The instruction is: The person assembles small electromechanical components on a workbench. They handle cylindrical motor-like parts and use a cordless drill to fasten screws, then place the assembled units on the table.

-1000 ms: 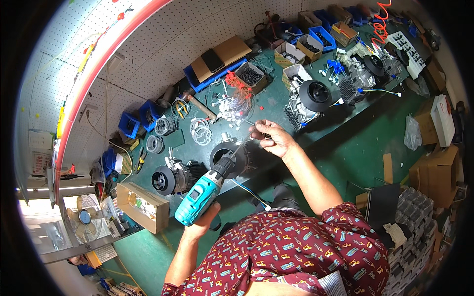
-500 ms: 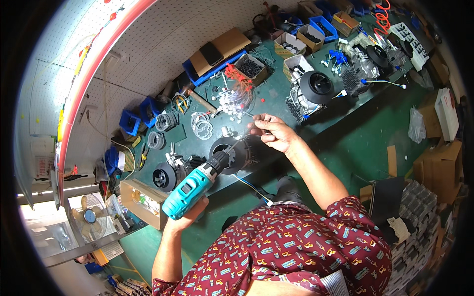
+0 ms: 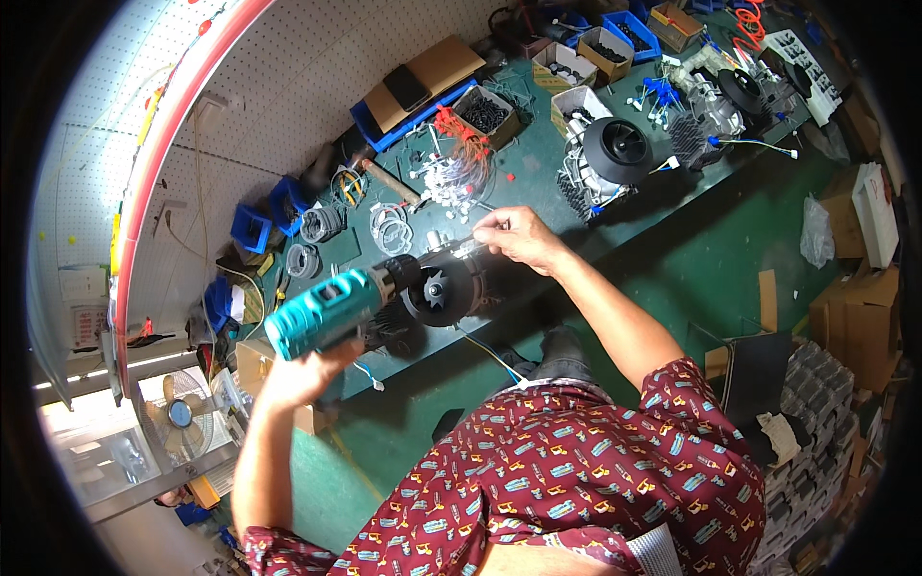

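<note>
My left hand (image 3: 312,372) is wrapped around the grip of a teal cordless drill (image 3: 327,309). The drill's long bit points right, over the top of a motor unit with a black fan wheel (image 3: 440,293). At the bit's far end, my right hand (image 3: 523,238) has thumb and fingers pinched together; whatever small piece they hold is too small to name. Behind the drill, a second fan unit (image 3: 386,331) is mostly hidden. White connectors (image 3: 451,182) with red pieces lie in a heap beyond my right hand.
Another fan unit (image 3: 615,158) stands to the right on the green bench, with more units farther right. Metal rings (image 3: 322,224), a hammer (image 3: 392,182) and blue bins (image 3: 252,228) line the back left. Cardboard boxes (image 3: 855,322) stand on the floor at right.
The drill has swung left and away from the fan wheel's centre, its bit turning to lie across toward my right hand. My right hand has shifted slightly left and nearer the bit.
</note>
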